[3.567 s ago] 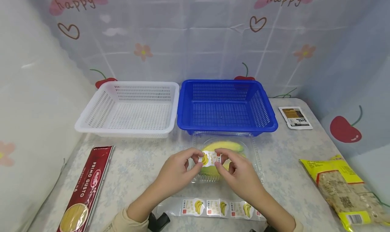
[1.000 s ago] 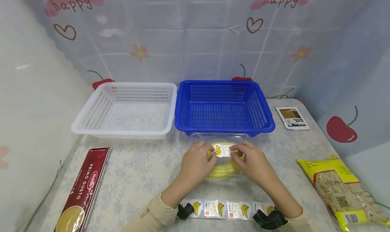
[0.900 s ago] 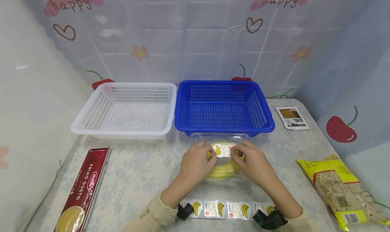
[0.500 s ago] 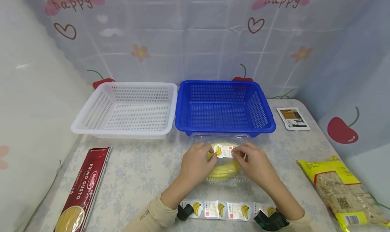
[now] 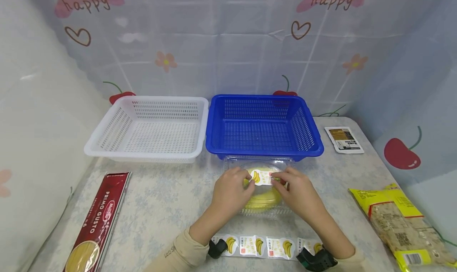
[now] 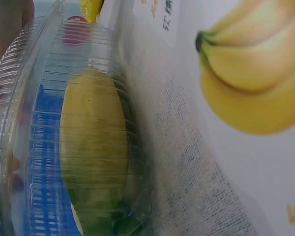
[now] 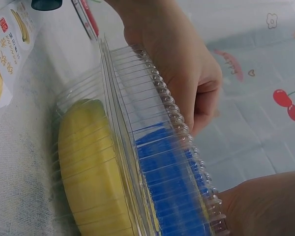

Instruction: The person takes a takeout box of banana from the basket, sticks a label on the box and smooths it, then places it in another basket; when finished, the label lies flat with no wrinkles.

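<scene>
Nearest in, a strip of banana labels is laid flat on the counter, in front of the clear plastic box, partly covered by the black wrist gadgets. Left of the box, a red spaghetti pack is laid at a slant; well to the right of the box a yellow bag is parked.

Inside the box, yellow-green fruit can be seen. Above the box a single label is being held, one end pinched by the left hand, the other by the right hand. Whether the lid is touched by it can't really be told.

Just behind the box a blue basket is set, with a white basket placed behind-left and a small flat packet behind-right. Everything's backed by a printed curtain, cherries, "happy" and all.
</scene>
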A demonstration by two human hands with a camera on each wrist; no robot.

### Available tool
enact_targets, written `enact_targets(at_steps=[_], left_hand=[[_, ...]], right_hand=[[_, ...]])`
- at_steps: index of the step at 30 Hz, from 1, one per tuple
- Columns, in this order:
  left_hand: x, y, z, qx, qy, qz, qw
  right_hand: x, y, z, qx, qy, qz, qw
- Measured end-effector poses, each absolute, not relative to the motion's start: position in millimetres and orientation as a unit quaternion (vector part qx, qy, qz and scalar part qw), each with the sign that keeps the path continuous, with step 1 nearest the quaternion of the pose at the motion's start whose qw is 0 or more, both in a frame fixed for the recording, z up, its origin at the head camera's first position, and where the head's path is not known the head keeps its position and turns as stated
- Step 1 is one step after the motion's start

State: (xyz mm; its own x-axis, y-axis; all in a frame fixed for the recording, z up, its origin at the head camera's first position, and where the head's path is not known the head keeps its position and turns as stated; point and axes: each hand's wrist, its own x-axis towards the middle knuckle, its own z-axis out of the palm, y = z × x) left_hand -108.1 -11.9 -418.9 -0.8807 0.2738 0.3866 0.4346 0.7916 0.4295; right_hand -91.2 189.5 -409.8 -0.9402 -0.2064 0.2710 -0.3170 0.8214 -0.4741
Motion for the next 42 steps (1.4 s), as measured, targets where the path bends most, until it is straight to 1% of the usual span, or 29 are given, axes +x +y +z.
enact_targets(at_steps=[12,25,34,42], left_hand=[[-105.0,-14.6,-419.5,-0.187,-0.929,-0.272,0.169],[-104.9,-14.4,-419.2,-0.19,-0.928,-0.269,0.175],[-105.3,-14.5,-421.1,-0.193,-0.925,-0.266,0.189],[-106.2,-13.6,-420.4,-0.205,-0.922,-0.264,0.194]], right_hand=[[-88.7,188.3,-407.5,0.13,-0.945,0.281,0.107],[-87.8,188.8,-409.9,0.12,-0.945,0.282,0.118],[-88.6,189.2,-409.1,0.12,-0.946,0.28,0.111],[-90.0,189.6,-408.2,0.117,-0.949,0.279,0.091]])
